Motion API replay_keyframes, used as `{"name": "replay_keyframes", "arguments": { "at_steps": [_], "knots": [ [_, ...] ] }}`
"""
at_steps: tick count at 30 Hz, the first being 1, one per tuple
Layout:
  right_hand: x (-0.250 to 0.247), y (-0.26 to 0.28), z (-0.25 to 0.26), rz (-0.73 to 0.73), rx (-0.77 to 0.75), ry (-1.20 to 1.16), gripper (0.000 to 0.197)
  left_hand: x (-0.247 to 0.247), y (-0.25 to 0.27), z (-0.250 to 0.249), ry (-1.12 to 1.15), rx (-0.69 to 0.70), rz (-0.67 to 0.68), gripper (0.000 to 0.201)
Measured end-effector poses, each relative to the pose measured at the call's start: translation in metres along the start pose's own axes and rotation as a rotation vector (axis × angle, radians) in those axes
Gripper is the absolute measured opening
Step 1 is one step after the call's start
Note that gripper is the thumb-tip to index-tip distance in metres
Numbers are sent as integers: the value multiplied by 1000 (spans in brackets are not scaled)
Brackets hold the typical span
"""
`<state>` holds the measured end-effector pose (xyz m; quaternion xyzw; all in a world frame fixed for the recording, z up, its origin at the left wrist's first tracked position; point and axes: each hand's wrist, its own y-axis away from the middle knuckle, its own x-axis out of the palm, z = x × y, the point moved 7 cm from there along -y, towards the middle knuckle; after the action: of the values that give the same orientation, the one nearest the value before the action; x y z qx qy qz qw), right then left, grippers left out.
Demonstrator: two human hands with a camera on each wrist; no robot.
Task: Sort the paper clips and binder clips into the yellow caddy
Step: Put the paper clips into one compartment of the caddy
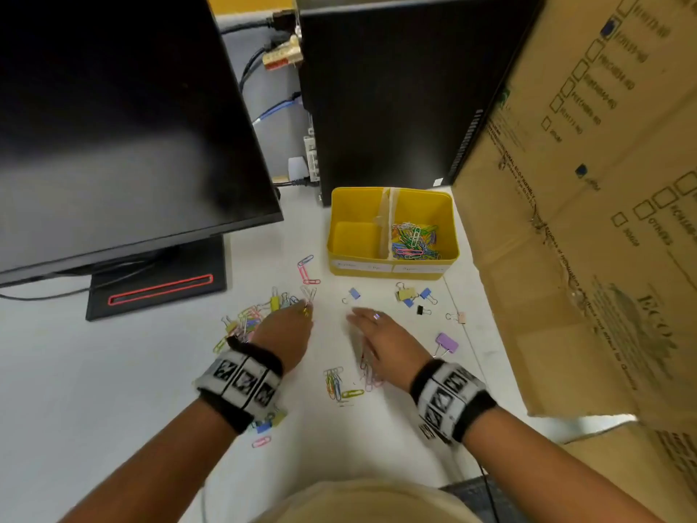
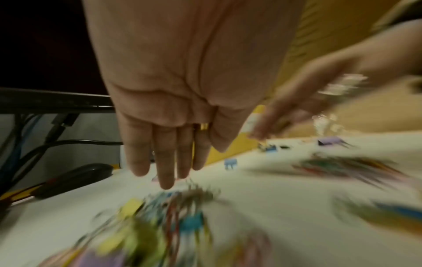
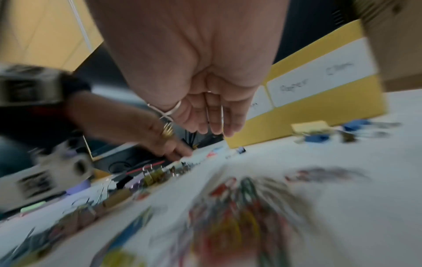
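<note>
The yellow caddy [image 1: 339,205] stands at the back of the white table. Its right compartment holds a heap of coloured paper clips [image 1: 415,239]; the left one shows only its yellow floor. My left hand [image 1: 290,326] hovers palm down, fingers [image 2: 166,162] straight, over a mixed pile of clips [image 1: 249,318]. My right hand [image 1: 377,334] lies flat with straight fingers [image 3: 214,119] above a streak of paper clips [image 1: 367,371]. Neither hand holds anything. Loose binder clips lie near the caddy: blue [image 1: 354,294], yellow [image 1: 406,294], black [image 1: 420,310], purple [image 1: 447,343].
A black monitor [image 1: 113,126] on its stand [image 1: 158,285] fills the left. A dark computer tower [image 1: 396,88] rises behind the caddy, with cables [image 1: 271,111] between them. A big cardboard box [image 1: 603,220] walls off the right. More paper clips [image 1: 335,383] lie between my wrists.
</note>
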<state>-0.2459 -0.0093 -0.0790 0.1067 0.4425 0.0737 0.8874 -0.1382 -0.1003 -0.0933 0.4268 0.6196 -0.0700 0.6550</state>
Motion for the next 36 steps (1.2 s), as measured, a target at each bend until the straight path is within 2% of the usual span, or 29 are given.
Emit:
{"name": "replay_keyframes", "arguments": {
  "at_steps": [2,4,8,11,15,18,20,22,26,31,34,36],
  "knots": [
    [-10,-30,16,-7,-45,-12,50,22,25,13,-163,5,64,52],
    [-9,-66,27,56,-56,21,53,34,39,27,-234,-28,108,57],
    [1,-122,30,154,-13,172,61,33,50,53,-147,-137,143,51],
    [15,-134,28,238,6,278,63,31,51,61,-85,-157,149,50],
    [35,-115,29,319,-56,282,66,26,53,59,-43,-152,138,46],
    [43,-96,27,299,-76,283,68,8,53,51,-63,-184,-27,41],
    [45,-85,26,282,-59,311,68,2,44,34,-60,-118,-70,50],
    [47,-76,29,278,-48,312,64,9,30,20,-92,-51,-6,62],
    [43,-61,29,272,-37,308,60,28,11,33,-97,-152,120,63],
    [45,-28,19,326,-49,328,63,18,2,49,-32,-109,82,66],
    [42,-9,12,349,-29,264,65,14,15,45,-97,-55,13,61],
    [40,1,8,337,-25,244,66,22,29,38,-170,-28,43,59]
  ]
}}
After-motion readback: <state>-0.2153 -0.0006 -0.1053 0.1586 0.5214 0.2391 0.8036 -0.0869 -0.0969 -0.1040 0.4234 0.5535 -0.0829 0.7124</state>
